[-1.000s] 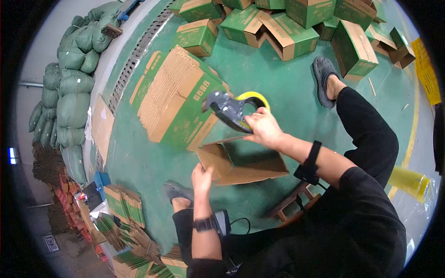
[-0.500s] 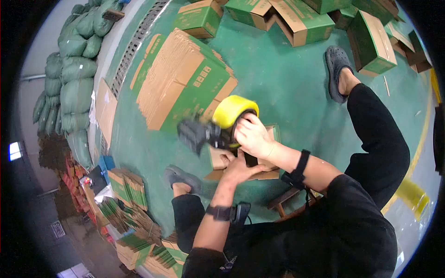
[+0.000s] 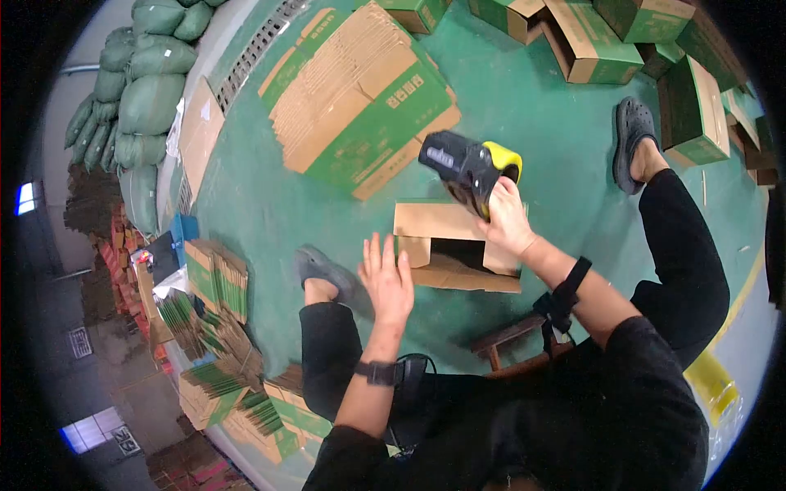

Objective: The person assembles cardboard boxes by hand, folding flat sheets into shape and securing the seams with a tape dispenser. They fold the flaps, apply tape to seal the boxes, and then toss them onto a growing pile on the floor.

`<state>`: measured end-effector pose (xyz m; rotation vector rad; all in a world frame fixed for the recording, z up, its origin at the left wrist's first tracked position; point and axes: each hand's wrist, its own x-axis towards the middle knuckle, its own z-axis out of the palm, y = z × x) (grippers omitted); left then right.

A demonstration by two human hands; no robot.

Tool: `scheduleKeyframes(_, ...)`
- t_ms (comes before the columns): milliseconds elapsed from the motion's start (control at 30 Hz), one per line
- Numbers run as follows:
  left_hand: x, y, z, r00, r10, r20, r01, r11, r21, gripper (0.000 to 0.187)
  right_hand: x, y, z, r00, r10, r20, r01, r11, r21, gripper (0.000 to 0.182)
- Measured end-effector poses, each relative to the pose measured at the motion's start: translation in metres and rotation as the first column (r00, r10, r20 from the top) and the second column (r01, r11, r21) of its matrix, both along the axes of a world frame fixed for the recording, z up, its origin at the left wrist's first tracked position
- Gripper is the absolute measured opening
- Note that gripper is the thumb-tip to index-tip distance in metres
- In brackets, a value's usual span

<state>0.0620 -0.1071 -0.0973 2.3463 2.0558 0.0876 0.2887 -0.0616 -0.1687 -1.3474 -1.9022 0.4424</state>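
My right hand (image 3: 509, 222) is wrapped round the handle of a black tape dispenser (image 3: 458, 162) with a roll of yellow tape (image 3: 505, 159) on it. The dispenser is raised over the far right side of a small cardboard box (image 3: 438, 221). That box stands on the floor between my feet, its top flaps spread and its dark inside showing. Just left of it is my left hand (image 3: 387, 282), empty, with fingers stretched out and apart.
Ahead lies a big stack of flat green-and-brown cartons (image 3: 360, 106). Made-up boxes (image 3: 602, 61) stand at the far right. More folded cartons (image 3: 217, 282) are at the left, with green sacks (image 3: 153, 105) beyond them. A wooden stool (image 3: 509, 335) is close to me.
My left hand has come off the box and moved left, its fingers now spread. My right hand has lifted the tape dispenser up and away from the box, whose flaps now stand apart.
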Motion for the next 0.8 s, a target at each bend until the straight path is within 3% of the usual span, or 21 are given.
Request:
scheduleKeyframes(33, 0.001, 0.004, -0.008, 1.000, 0.010, 0.012, -0.010, 1.000, 0.001, 0.039, 0.002, 0.002, -0.001, 1.000, 0.006, -0.006, -0.006, 1.000, -0.016, 0.043)
scheduleKeyframes(100, 0.015, 0.029, -0.034, 0.843, 0.124, 0.523, -0.199, 0.976, 0.089, 0.043, 0.006, 0.008, 0.003, 1.000, 0.029, 0.006, -0.029, 0.999, -0.015, 0.043)
scheduleKeyframes(133, 0.021, 0.042, -0.053, 0.886, 0.164, 0.434, -0.242, 0.962, 0.130, 0.046, 0.007, 0.007, 0.011, 0.996, 0.067, -0.065, -0.073, 0.992, -0.102, 0.043)
scheduleKeyframes(167, 0.027, 0.049, -0.060, 0.868, 0.256, 0.425, -0.292, 0.956, 0.020, 0.045, 0.007, 0.006, 0.016, 0.986, 0.101, -0.134, -0.126, 0.974, -0.188, 0.044)
scheduleKeyframes(200, 0.033, 0.058, -0.059, 0.846, 0.338, 0.413, -0.334, 0.939, -0.084, 0.045, 0.007, 0.009, 0.018, 0.986, 0.119, -0.116, -0.139, 0.973, -0.184, 0.044)
scheduleKeyframes(333, 0.033, 0.055, -0.063, 0.839, 0.363, 0.407, -0.329, 0.932, -0.153, 0.042, -0.009, -0.001, 0.009, 0.999, 0.051, 0.010, -0.049, 0.992, -0.116, 0.037)
scheduleKeyframes(400, 0.037, 0.054, -0.075, 0.913, 0.244, 0.326, -0.293, 0.950, 0.110, 0.037, -0.020, -0.013, -0.019, 0.977, 0.038, 0.209, -0.049, 0.998, 0.048, 0.031)
scheduleKeyframes(433, 0.039, 0.061, -0.072, 0.945, 0.253, 0.206, -0.279, 0.954, 0.110, 0.036, -0.023, -0.009, -0.009, 0.994, 0.074, -0.080, -0.087, 0.983, -0.162, 0.030)
scheduleKeyframes(467, 0.037, 0.057, -0.062, 0.935, 0.221, 0.276, -0.248, 0.967, 0.064, 0.037, -0.018, -0.013, -0.027, 0.924, 0.158, 0.347, -0.154, 0.987, -0.038, 0.035)
scheduleKeyframes(533, 0.025, 0.056, -0.063, 0.883, 0.199, 0.426, -0.255, 0.964, 0.079, 0.035, -0.019, -0.011, -0.016, 0.953, 0.054, 0.297, -0.062, 0.998, 0.019, 0.035)
scheduleKeyframes(600, -0.002, 0.058, -0.061, 0.917, 0.198, 0.347, -0.233, 0.970, 0.063, 0.025, -0.023, -0.007, -0.023, 0.954, -0.028, 0.299, 0.020, 0.999, 0.030, 0.035)
scheduleKeyframes(667, -0.005, 0.063, -0.071, 0.919, 0.218, 0.330, -0.236, 0.972, 0.015, 0.033, -0.024, -0.008, -0.015, 0.963, -0.002, 0.269, -0.017, 0.998, 0.066, 0.034)
scheduleKeyframes(700, -0.007, 0.067, -0.069, 0.918, 0.225, 0.327, -0.242, 0.970, 0.012, 0.033, -0.024, -0.008, -0.013, 0.959, 0.009, 0.283, -0.020, 0.999, 0.036, 0.032)
scheduleKeyframes(767, -0.006, 0.075, -0.057, 0.889, 0.372, 0.268, -0.336, 0.926, -0.169, 0.039, -0.024, -0.010, -0.012, 0.959, 0.022, 0.284, -0.002, 0.997, -0.071, 0.027)
scheduleKeyframes(800, -0.011, 0.076, -0.063, 0.886, 0.373, 0.275, -0.342, 0.927, -0.156, 0.039, -0.023, -0.011, -0.012, 0.958, 0.024, 0.286, -0.008, 0.998, -0.056, 0.027)
